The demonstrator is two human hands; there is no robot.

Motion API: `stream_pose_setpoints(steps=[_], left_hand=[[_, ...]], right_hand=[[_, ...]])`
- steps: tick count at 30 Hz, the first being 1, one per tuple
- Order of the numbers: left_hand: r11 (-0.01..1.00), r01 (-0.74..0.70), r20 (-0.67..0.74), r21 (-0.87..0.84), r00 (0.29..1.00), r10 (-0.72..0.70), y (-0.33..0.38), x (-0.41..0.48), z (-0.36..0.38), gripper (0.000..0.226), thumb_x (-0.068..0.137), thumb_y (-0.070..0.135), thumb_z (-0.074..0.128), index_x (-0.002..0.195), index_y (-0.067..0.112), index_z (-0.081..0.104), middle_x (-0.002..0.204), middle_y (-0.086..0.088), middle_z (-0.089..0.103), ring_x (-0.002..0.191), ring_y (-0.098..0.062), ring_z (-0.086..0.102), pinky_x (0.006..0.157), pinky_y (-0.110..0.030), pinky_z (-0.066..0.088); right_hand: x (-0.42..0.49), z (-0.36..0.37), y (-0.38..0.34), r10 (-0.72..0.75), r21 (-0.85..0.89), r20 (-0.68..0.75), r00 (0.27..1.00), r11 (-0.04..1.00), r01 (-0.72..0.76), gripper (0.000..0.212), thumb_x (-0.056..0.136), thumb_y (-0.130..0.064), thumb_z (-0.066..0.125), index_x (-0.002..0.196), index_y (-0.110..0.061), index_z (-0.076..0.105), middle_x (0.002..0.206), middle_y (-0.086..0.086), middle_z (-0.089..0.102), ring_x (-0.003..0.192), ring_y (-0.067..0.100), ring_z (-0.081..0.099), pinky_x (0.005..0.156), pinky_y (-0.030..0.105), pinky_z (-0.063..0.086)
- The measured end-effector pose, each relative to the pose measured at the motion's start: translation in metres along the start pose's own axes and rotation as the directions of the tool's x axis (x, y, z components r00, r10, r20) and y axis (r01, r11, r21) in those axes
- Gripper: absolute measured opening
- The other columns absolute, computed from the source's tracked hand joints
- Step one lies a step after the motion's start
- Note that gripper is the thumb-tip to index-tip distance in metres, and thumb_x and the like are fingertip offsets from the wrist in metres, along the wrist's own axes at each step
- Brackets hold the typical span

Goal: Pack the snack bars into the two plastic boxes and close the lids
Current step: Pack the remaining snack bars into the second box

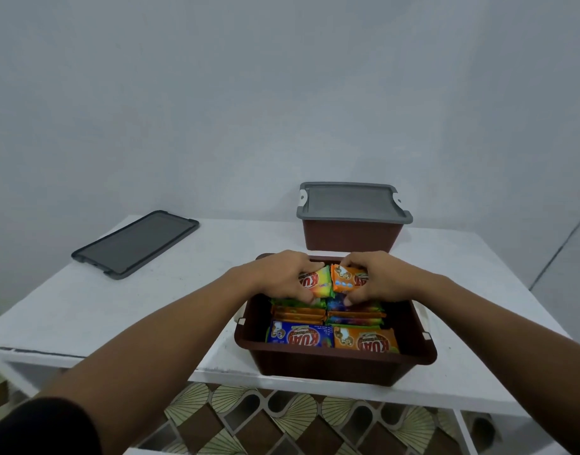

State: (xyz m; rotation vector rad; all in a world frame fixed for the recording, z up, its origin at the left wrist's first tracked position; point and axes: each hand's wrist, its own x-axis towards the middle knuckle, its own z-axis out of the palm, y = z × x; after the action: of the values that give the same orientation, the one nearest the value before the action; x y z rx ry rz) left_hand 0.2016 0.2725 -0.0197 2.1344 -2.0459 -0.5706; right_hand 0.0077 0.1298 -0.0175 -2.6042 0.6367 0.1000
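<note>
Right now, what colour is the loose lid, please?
Grey, seen in the head view: loose lid.

left hand grips yellow bar; right hand grips orange bar | over open box

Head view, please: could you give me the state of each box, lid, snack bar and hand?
Near box: open, nearly full of bars.
Far box: closed, grey lid on.
Loose lid: off, flat on the table, left of the boxes.
Left hand: gripping a yellow-green bar over the near box.
Right hand: gripping an orange bar beside it.
</note>
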Motion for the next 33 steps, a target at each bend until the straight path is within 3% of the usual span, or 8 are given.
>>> stream_pose_setpoints(steps=[4, 10, 14, 19, 24, 27, 33], left_hand=[[0.997, 0.017, -0.018, 0.071, 1.0, -0.016, -0.004, -0.001, 0.001, 0.072, 0.087, 0.048, 0.075, 0.149, 0.025, 0.047, 0.124, 0.001, 0.057, 0.109, -0.015, 0.057, 0.09, -0.03, 0.051], [0.996, 0.067, -0.072, 0.052, 0.995, -0.063, -0.005, -0.001, 0.003, 0.076, 0.083, 0.042, 0.081, 0.146, 0.026, 0.043, 0.136, 0.002, 0.058, 0.116, -0.016, 0.058, 0.098, -0.037, 0.053], [0.991, 0.119, -0.079, 0.067, 0.99, -0.114, -0.002, 0.001, 0.005, 0.067, 0.082, 0.044, 0.082, 0.134, 0.028, 0.043, 0.132, 0.0, 0.06, 0.112, -0.015, 0.06, 0.093, -0.034, 0.056], [0.988, 0.09, -0.095, 0.123, 0.992, -0.078, 0.002, 0.004, 0.011, 0.065, 0.082, 0.044, 0.081, 0.134, 0.026, 0.049, 0.129, 0.003, 0.059, 0.109, -0.012, 0.057, 0.086, -0.025, 0.05], [0.97, 0.066, -0.139, 0.235, 0.99, -0.033, 0.005, 0.008, 0.022, 0.067, 0.083, 0.05, 0.078, 0.138, 0.026, 0.05, 0.132, 0.003, 0.057, 0.116, -0.013, 0.054, 0.098, -0.03, 0.048], [0.951, 0.07, -0.161, 0.301, 0.987, -0.022, 0.006, 0.008, 0.024, 0.066, 0.084, 0.053, 0.075, 0.139, 0.027, 0.049, 0.136, 0.004, 0.055, 0.124, -0.016, 0.051, 0.11, -0.038, 0.038], [0.946, 0.075, -0.17, 0.315, 0.985, -0.021, 0.008, 0.008, 0.025, 0.067, 0.085, 0.053, 0.074, 0.141, 0.027, 0.048, 0.139, 0.004, 0.053, 0.127, -0.016, 0.048, 0.113, -0.039, 0.033]], right_hand=[[-0.003, 0.005, -0.001, 0.006, -0.082, 0.002, 1.0, 0.997, -0.006, 0.062, 0.069, -0.05, 0.086, 0.111, -0.036, 0.043, 0.11, -0.011, 0.062, 0.093, 0.009, 0.063, 0.081, 0.03, 0.058], [-0.006, 0.009, -0.005, -0.004, -0.121, -0.027, 1.0, 0.993, 0.0, 0.061, 0.068, -0.049, 0.087, 0.104, -0.033, 0.04, 0.103, -0.013, 0.061, 0.086, 0.005, 0.06, 0.07, 0.023, 0.05], [-0.006, 0.013, -0.005, 0.009, -0.151, -0.049, 0.999, 0.988, -0.017, 0.06, 0.069, -0.05, 0.085, 0.105, -0.034, 0.04, 0.106, -0.013, 0.061, 0.09, 0.008, 0.061, 0.077, 0.028, 0.055], [-0.006, 0.02, -0.003, 0.013, -0.208, -0.094, 0.996, 0.978, -0.032, 0.055, 0.071, -0.049, 0.084, 0.103, -0.034, 0.041, 0.109, -0.011, 0.062, 0.093, 0.009, 0.06, 0.079, 0.028, 0.054], [-0.006, 0.028, -0.003, 0.021, -0.248, -0.123, 0.992, 0.967, -0.051, 0.054, 0.073, -0.05, 0.082, 0.105, -0.033, 0.042, 0.112, -0.008, 0.061, 0.095, 0.012, 0.06, 0.079, 0.027, 0.052], [-0.006, 0.03, -0.004, 0.01, -0.28, -0.13, 0.992, 0.959, -0.046, 0.055, 0.074, -0.05, 0.082, 0.105, -0.034, 0.039, 0.114, -0.006, 0.061, 0.096, 0.012, 0.059, 0.078, 0.026, 0.049], [-0.004, 0.032, -0.002, -0.005, -0.312, -0.139, 0.99, 0.949, -0.039, 0.056, 0.075, -0.051, 0.081, 0.112, -0.033, 0.044, 0.119, -0.006, 0.061, 0.101, 0.012, 0.058, 0.088, 0.03, 0.052]])
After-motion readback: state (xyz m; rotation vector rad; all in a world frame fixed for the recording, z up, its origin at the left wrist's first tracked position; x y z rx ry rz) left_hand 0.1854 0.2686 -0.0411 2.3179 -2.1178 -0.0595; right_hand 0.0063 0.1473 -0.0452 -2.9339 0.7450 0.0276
